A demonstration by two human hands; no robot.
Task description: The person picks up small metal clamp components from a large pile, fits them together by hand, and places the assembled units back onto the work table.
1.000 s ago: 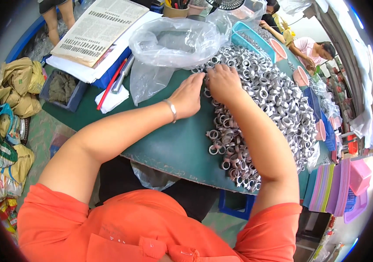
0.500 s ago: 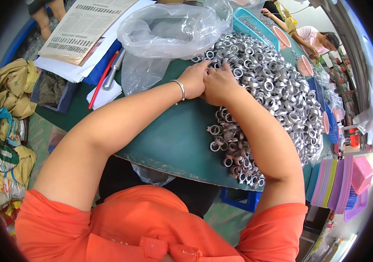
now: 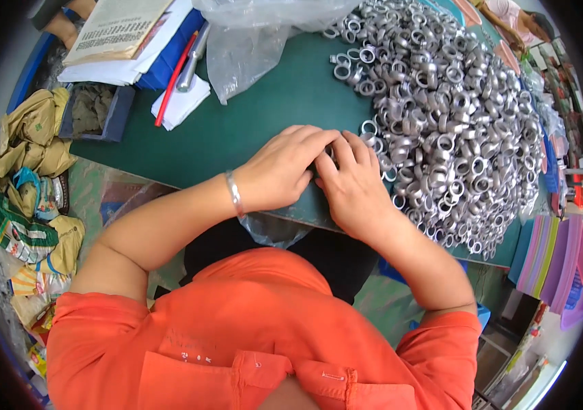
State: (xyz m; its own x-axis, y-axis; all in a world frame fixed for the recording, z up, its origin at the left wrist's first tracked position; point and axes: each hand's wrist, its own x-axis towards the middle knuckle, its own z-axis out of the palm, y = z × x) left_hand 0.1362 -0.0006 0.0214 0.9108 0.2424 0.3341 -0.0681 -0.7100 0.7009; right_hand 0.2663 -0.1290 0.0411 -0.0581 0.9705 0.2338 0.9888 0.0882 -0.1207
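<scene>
Left hand (image 3: 274, 171) and right hand (image 3: 354, 186) meet near the table (image 3: 257, 113) edge, fingers curled — can't tell what's held. Metal rings (image 3: 455, 130) heaped just right and beyond — looks like plenty left, done share unclear. Plastic bag (image 3: 247, 55) farther.

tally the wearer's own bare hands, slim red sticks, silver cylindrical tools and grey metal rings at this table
Bare left hand, bare right hand: 2
Slim red stick: 1
Silver cylindrical tool: 1
Grey metal rings: too many to count
Total without rings: 4
</scene>
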